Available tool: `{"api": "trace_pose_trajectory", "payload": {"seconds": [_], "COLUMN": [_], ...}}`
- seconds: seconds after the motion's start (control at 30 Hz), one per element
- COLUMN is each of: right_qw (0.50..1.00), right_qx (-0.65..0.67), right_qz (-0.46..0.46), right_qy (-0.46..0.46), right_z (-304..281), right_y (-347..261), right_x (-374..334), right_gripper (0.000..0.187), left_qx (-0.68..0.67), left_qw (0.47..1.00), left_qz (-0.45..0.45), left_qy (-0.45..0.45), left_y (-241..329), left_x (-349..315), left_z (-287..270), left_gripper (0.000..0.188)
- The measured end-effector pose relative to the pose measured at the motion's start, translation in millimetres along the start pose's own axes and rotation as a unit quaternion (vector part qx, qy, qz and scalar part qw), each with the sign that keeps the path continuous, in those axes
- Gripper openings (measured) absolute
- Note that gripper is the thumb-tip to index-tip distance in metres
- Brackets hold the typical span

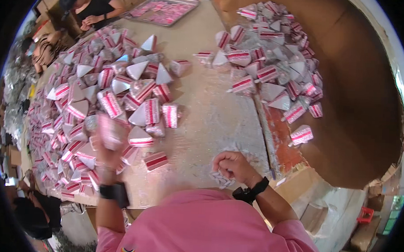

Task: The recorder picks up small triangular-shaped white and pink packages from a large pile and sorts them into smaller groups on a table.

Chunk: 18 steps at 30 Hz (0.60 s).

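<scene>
My left hand (108, 154), smeared by motion, is at the right edge of the large left heap and is closed on a wrapped cake-slice piece (111, 132), pink and white with a red stripe. My right hand (237, 167) is curled with fingertips pinched, just above a small pile of short white pieces (222, 178) near the table's front edge. What those fingers hold, if anything, is too small to make out. One loose cake-slice piece (156, 161) lies on the table between my hands, nearer the left one.
A large heap of wrapped cake-slice pieces (81, 109) covers the left side. Another heap (281, 62) lies at the right, partly on brown cardboard (352, 96). At the back is a metal tray (188, 17) of small pink pieces. Other people (99, 6) sit along the left.
</scene>
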State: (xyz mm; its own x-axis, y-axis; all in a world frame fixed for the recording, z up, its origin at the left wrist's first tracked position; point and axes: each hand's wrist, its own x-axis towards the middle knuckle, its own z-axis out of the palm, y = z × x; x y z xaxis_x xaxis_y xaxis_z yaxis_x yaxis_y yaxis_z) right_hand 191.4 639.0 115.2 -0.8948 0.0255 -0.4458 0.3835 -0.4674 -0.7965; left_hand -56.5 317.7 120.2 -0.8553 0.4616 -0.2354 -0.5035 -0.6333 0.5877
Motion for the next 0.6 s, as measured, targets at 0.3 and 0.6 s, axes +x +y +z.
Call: {"api": "trace_pose_trajectory", "payload": {"seconds": [0.3,0.6], "right_qw": [0.735,0.783], "right_qx": [-0.341,-0.297], "right_qz": [-0.102,0.088], "right_qy": [0.577,0.539], "right_z": [-221,-254], "right_y": [-25,-58], "right_x": [-80,-98], "right_gripper": [0.030,0.030], "left_qx": [0.780,0.932], "left_qw": [0.567,0.223], "left_qz": [0.264,0.240], "left_qy": [-0.032,-0.157], "left_y": [-36,-104], "left_x": [-35,-31], "left_z": [-28,-37], "left_gripper": [0.055,0.032]}}
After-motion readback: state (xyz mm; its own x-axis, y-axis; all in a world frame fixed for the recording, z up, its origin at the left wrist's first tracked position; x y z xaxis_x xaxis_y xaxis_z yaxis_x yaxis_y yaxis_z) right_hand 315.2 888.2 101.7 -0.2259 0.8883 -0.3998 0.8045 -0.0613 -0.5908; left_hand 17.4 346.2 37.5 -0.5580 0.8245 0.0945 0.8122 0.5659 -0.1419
